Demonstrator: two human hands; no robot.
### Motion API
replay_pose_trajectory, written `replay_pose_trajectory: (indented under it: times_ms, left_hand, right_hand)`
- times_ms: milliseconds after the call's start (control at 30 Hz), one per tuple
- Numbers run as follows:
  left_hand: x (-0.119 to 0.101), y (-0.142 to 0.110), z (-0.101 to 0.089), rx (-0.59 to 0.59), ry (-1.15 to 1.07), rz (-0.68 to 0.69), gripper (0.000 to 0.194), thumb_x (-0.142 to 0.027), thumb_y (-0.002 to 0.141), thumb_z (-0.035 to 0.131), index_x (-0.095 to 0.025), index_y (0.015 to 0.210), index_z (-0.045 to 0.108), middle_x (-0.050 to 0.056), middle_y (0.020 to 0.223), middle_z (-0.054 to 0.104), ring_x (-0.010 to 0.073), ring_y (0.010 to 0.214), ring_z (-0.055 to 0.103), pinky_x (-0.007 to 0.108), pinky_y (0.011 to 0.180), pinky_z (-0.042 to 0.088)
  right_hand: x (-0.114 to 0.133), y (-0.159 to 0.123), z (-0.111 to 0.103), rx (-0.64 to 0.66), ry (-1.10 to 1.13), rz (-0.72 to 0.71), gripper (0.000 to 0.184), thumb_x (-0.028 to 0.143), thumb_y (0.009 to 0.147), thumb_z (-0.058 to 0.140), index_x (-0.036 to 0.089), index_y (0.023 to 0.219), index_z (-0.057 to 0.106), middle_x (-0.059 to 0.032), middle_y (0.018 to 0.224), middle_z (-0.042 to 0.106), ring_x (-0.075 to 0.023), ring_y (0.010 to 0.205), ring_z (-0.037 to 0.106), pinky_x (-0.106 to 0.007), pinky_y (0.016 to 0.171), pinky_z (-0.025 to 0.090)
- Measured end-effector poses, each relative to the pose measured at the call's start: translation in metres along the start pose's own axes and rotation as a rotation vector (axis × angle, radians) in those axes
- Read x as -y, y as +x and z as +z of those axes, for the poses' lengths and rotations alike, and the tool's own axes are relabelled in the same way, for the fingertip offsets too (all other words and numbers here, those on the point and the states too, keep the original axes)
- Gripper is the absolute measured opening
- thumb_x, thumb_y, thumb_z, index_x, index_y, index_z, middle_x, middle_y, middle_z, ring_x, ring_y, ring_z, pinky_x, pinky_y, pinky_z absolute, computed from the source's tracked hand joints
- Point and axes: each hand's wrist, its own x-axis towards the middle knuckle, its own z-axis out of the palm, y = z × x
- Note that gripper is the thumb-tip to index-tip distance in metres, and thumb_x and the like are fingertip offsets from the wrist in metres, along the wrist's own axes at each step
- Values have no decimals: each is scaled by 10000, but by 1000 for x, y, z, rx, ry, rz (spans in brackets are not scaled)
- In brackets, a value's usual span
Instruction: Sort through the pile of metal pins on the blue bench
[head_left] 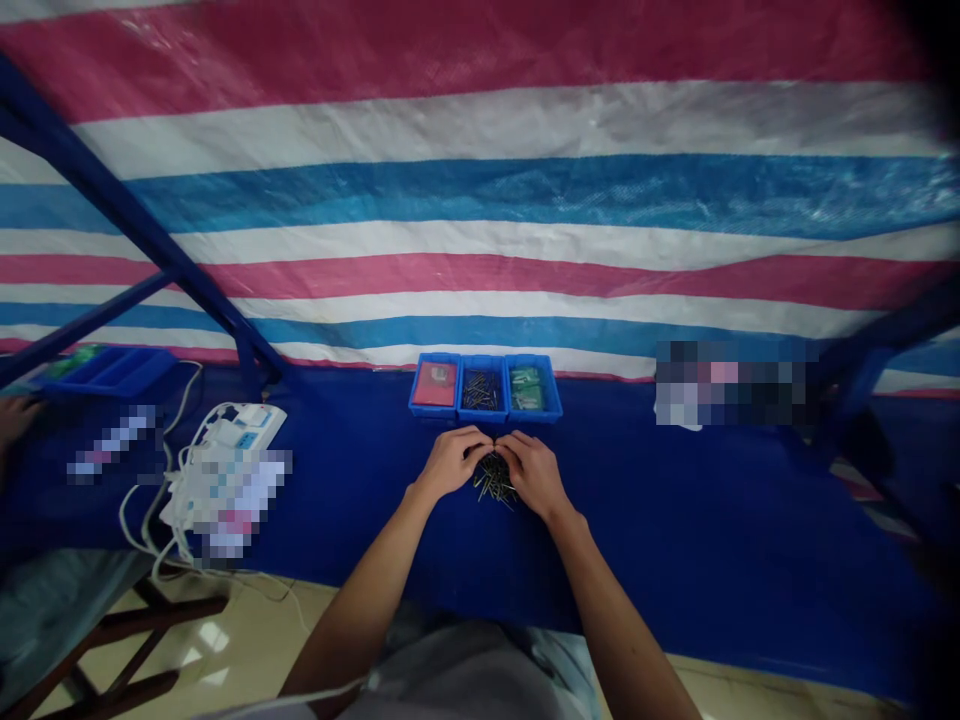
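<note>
My left hand (448,460) and my right hand (534,470) rest side by side on the blue table cover (675,520). Their fingers are curled and meet over a small heap of dark screws or pins (495,480). What the fingertips pinch is too small to name. Just behind the hands stand three small blue bins in a row: the left bin (434,385) holds something red, the middle bin (481,389) holds dark screws, the right bin (532,389) holds green parts.
A white power strip with coiled cords (225,440) lies at the left. A blue tray (112,370) sits at the far left, near another person's hand (15,415). A striped tarpaulin (480,200) hangs behind. Blue frame bars (135,225) slant at left.
</note>
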Motion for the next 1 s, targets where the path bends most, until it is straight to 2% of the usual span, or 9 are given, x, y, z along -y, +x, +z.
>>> replay_pose_trajectory:
  times_ms: [133, 300, 433, 767, 1000]
  left_hand:
    - [2, 0, 1, -29, 4, -1, 235, -301, 974, 537, -174, 915, 726, 57, 892, 693, 153, 774, 626, 253, 727, 464]
    - [5, 1, 1, -44, 4, -25, 237, -323, 967, 549, -167, 904, 716, 42, 823, 670, 136, 695, 589, 242, 665, 439]
    - [6, 1, 2, -32, -1, -42, 230, -323, 962, 557, -168, 886, 711, 37, 814, 672, 136, 691, 585, 241, 657, 431]
    - [6, 0, 3, -46, 8, -56, 224, -319, 959, 563, -166, 900, 716, 38, 806, 678, 140, 694, 591, 243, 664, 434]
    - [6, 0, 2, -43, 7, -61, 197, -287, 951, 576, -163, 883, 713, 34, 799, 675, 135, 699, 592, 236, 673, 432]
  right_hand:
    - [3, 1, 0, -35, 31, 24, 234, 284, 1021, 449, 229, 896, 638, -45, 865, 663, -209, 828, 602, -329, 773, 439]
    - [0, 1, -1, -96, 198, 0, 170, 294, 995, 513, 245, 1038, 671, -52, 957, 680, -212, 912, 627, -331, 839, 481]
    - [-1, 0, 0, -127, 235, 17, 192, 289, 996, 506, 247, 985, 693, -47, 935, 676, -195, 861, 640, -311, 814, 494]
    - [7, 0, -3, -109, 135, 85, 252, 311, 1012, 460, 233, 891, 667, -44, 841, 666, -192, 789, 629, -298, 719, 461]
    - [5, 0, -1, -127, 241, 52, 157, 298, 984, 528, 240, 1002, 673, -55, 957, 684, -202, 865, 642, -312, 787, 487]
